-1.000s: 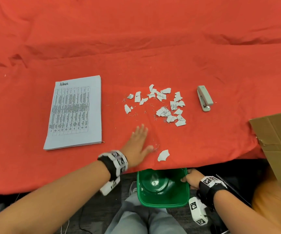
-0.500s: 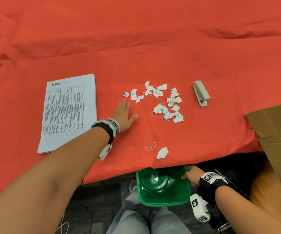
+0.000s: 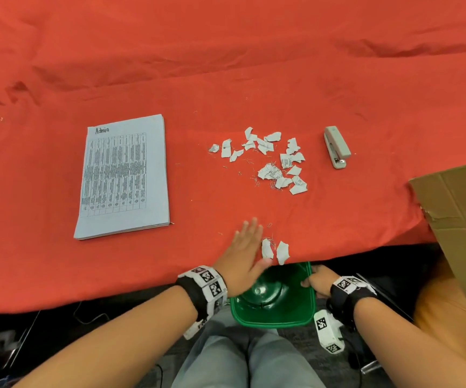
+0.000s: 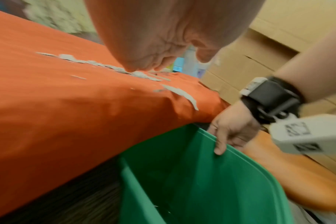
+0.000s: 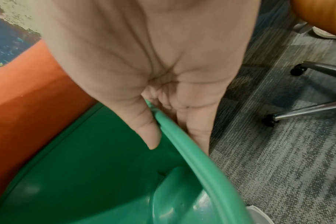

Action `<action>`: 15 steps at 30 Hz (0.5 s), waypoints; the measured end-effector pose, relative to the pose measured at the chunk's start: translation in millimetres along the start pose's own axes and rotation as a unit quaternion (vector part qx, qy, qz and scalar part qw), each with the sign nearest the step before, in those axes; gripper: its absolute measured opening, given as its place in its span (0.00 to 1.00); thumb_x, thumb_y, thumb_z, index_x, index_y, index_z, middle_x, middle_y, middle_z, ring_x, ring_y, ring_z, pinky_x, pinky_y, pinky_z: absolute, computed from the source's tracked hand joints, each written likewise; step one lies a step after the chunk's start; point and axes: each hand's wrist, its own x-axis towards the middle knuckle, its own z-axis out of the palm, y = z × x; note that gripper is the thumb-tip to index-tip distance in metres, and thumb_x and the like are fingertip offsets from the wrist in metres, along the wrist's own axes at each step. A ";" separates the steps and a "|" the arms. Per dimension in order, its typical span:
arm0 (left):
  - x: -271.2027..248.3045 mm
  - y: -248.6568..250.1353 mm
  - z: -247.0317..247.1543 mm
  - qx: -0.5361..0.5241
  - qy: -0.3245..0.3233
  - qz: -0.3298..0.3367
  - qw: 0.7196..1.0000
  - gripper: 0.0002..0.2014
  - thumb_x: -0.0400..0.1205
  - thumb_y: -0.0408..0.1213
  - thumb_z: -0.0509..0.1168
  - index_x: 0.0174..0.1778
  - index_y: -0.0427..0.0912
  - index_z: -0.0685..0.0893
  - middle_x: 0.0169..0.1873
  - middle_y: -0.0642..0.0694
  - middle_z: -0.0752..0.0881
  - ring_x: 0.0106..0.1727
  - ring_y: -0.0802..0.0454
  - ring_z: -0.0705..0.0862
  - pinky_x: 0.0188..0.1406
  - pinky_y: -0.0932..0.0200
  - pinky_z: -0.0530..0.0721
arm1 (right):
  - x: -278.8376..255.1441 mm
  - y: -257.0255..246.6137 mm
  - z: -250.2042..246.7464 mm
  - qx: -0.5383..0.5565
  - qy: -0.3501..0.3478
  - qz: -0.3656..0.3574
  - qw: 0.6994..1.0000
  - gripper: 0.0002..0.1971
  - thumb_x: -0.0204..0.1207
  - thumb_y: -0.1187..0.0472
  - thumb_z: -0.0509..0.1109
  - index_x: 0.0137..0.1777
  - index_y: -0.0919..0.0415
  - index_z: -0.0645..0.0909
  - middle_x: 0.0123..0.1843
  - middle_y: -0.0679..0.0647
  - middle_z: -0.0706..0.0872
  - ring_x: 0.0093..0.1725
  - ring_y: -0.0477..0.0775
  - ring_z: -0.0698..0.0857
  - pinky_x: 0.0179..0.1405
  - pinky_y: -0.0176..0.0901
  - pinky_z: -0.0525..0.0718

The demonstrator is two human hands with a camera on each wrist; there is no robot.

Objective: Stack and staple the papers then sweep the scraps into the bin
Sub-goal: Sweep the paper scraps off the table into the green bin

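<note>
My left hand point(image 3: 244, 247) lies flat with straight fingers on the red cloth point(image 3: 254, 79) at the table's near edge, just left of two white paper scraps point(image 3: 275, 250) that hang over the edge. Directly below them my right hand point(image 3: 317, 281) grips the rim of the green bin point(image 3: 273, 317), thumb inside and fingers outside point(image 5: 194, 121). Several more scraps point(image 3: 271, 161) and loose staples lie scattered mid-table. The printed paper stack point(image 3: 124, 177) lies at the left, the grey stapler point(image 3: 336, 147) at the right.
A brown cardboard box point(image 3: 461, 219) juts over the table's right edge. My knees in grey trousers point(image 3: 248, 359) are under the bin. An orange seat point(image 4: 290, 174) and chair legs point(image 5: 307, 110) stand on grey carpet at the right.
My left hand reached out to the scraps' left side, then swept back to the near edge, dragging a second scrap beside the one there. My right hand kept hold of the bin.
</note>
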 end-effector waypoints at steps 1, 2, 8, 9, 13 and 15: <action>0.8 -8.8 -3.1 -0.011 0.028 -0.042 0.999 0.38 0.84 0.60 0.44 0.82 0.46 0.32 0.79 0.48 0.27 0.80 0.50 0.27 0.82 0.50 0.35 | 2.8 2.1 -0.2 0.002 -0.002 0.002 1.000 0.21 0.65 0.71 0.73 0.59 0.70 0.80 0.53 0.70 0.88 0.49 0.69 0.89 0.49 0.66 0.88; 2.3 -17.9 -5.2 -0.017 0.049 -0.087 0.995 0.39 0.84 0.60 0.44 0.82 0.44 0.32 0.79 0.46 0.26 0.80 0.48 0.27 0.82 0.48 0.36 | 3.2 3.3 -1.1 -0.002 -0.003 0.004 1.000 0.24 0.62 0.69 0.74 0.61 0.70 0.79 0.54 0.72 0.87 0.52 0.71 0.88 0.50 0.71 0.86; 6.8 -13.3 15.2 0.041 0.032 -0.096 0.994 0.43 0.83 0.63 0.43 0.81 0.39 0.29 0.78 0.40 0.24 0.79 0.43 0.25 0.82 0.46 0.34 | -8.8 -3.6 -1.5 -0.019 0.003 0.005 1.000 0.28 0.69 0.67 0.72 0.71 0.65 0.73 0.60 0.64 0.85 0.56 0.66 0.86 0.44 0.46 0.84; 6.2 -4.2 22.2 0.048 0.020 -0.070 0.996 0.42 0.83 0.62 0.44 0.80 0.40 0.29 0.77 0.41 0.23 0.79 0.44 0.24 0.81 0.48 0.33 | -9.5 -4.2 -1.6 -0.023 0.002 0.004 1.000 0.25 0.70 0.68 0.72 0.68 0.66 0.75 0.60 0.65 0.85 0.57 0.66 0.86 0.44 0.46 0.83; 0.4 21.0 50.2 0.076 -0.016 0.026 0.997 0.41 0.85 0.57 0.48 0.81 0.39 0.31 0.79 0.42 0.25 0.80 0.44 0.25 0.83 0.47 0.35 | -14.3 -7.4 -2.7 -0.019 0.004 0.005 1.000 0.15 0.72 0.71 0.70 0.59 0.69 0.79 0.54 0.67 0.87 0.48 0.63 0.87 0.39 0.45 0.85; -6.7 28.3 61.6 0.069 -0.058 0.078 0.993 0.40 0.85 0.53 0.51 0.82 0.40 0.34 0.80 0.43 0.28 0.81 0.47 0.27 0.83 0.49 0.36 | -12.7 -6.9 -3.5 -0.032 0.012 -0.006 0.999 0.12 0.71 0.70 0.72 0.55 0.68 0.81 0.53 0.67 0.87 0.47 0.62 0.87 0.38 0.44 0.84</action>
